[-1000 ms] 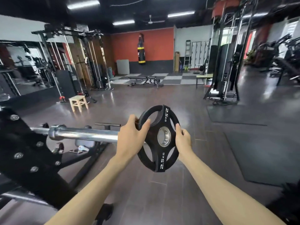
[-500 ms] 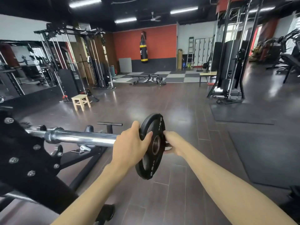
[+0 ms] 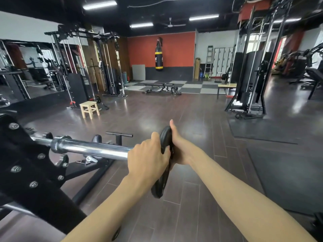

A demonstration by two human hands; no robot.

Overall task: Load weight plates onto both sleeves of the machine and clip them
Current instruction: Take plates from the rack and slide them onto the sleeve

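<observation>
At the bar's end: we held the black plate (image 3: 160, 184) edge-on by the shiny sleeve (image 3: 90, 148).
Left hand (image 3: 148, 158): we gripped the plate's rim.
Right hand (image 3: 178, 147): we pressed flat on its far face.

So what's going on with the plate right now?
A person holds a black weight plate edge-on in both hands, left hand on the near face and right hand on the far face, at the end of the chrome sleeve. The sleeve looks bare, and whether the plate is on the tip is hidden.
</observation>
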